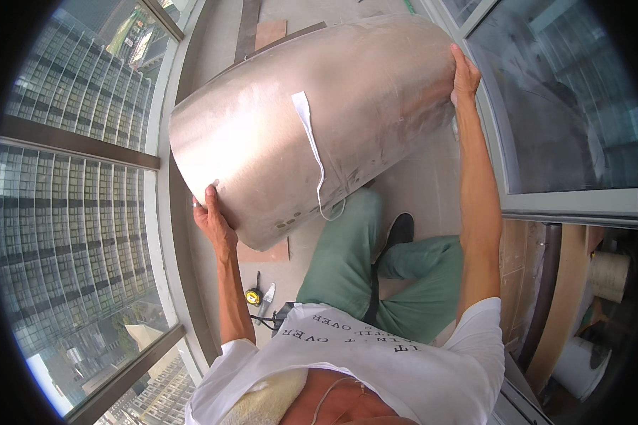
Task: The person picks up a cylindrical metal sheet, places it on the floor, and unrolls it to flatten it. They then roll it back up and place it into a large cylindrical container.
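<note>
A large, silvery metal sheet (pixel 262 134), bowed into a rounded, drum-like shape, lies slanted across the space in front of me. My left hand (pixel 215 221) grips its near left edge, thumb on top and the other fingers partly hidden beneath. At the far right end, my right hand (pixel 465 74) is closed around the rim. A white strip (pixel 301 106) rests on the metal, and a thin white cord runs from it toward my knee. Dark smudges mark the lower edge. The sheet's underside is hidden.
Tall windows (pixel 78 212) run along the left, with a sliding glass door (pixel 560 106) at right. On the floor lie a yellow tape measure (pixel 254 296) and a pale-bladed tool (pixel 267 297). Rolls of material (pixel 608 276) and a wooden board (pixel 563 297) stand lower right.
</note>
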The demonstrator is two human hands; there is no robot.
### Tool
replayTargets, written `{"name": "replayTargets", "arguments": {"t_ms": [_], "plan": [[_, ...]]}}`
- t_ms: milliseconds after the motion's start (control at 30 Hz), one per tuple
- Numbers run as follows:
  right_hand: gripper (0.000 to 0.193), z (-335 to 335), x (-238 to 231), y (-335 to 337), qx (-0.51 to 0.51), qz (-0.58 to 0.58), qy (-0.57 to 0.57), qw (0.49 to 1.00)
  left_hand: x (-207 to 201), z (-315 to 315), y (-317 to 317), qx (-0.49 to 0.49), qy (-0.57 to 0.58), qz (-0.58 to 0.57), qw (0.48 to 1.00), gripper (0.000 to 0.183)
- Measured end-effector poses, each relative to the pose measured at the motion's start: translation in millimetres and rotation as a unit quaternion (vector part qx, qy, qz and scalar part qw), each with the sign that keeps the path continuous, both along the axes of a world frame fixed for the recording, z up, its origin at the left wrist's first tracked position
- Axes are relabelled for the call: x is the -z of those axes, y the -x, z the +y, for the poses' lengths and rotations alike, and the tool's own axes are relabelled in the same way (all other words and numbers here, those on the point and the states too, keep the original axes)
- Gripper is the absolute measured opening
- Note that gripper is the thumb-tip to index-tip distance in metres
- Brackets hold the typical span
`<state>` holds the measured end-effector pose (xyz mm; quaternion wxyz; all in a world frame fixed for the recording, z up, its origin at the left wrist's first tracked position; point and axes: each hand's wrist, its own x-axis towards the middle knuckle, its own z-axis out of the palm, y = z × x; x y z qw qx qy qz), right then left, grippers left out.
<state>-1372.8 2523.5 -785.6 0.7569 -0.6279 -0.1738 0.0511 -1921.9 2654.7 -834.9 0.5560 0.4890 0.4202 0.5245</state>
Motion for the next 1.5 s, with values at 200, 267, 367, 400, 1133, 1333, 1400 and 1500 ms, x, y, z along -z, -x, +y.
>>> {"name": "replayTargets", "arguments": {"t_ms": [200, 267, 367, 400, 1133, 1333, 1400, 1500], "plan": [[0.054, 20.5, -132.5, -19.1, 0.040, -0.089, -0.197, 0.976, -109.3, 150.0, -54.3, 0.027, -0.191, -0.105, 0.976, 0.034], [0.054, 24.9, -181.2, -16.6, 0.041, -0.123, -0.247, 0.960, -180.0, 183.0, -48.7, 0.010, -0.256, -0.122, 0.959, 0.029], [0.058, 10.2, -244.9, 4.2, 0.063, -0.136, -0.327, 0.933, -259.5, 178.2, -56.8, -0.020, -0.325, -0.174, 0.929, 0.028], [0.059, 2.8, -253.9, 9.1, 0.072, -0.144, -0.352, 0.922, -272.1, 169.9, -60.7, -0.035, -0.338, -0.190, 0.921, 0.028], [0.067, -94.6, -1.7, -24.4, -0.059, -0.082, 0.285, 0.953, 4.6, 83.3, 21.1, 0.263, -0.011, 0.038, 0.964, 0.042], [0.074, -20.1, -28.3, -61.1, -0.095, -0.211, 0.336, 0.913, 39.1, 77.4, 46.5, 0.234, 0.038, 0.065, 0.969, 0.042], [0.076, 1.0, -24.3, -68.6, -0.098, -0.127, 0.340, 0.927, 29.8, 74.2, 47.7, 0.293, 0.050, 0.131, 0.946, 0.044], [0.068, 20.9, -36.1, -75.7, -0.265, 0.179, 0.114, 0.940, 20.3, 71.4, 76.0, 0.358, 0.104, 0.255, 0.892, 0.055]]}}
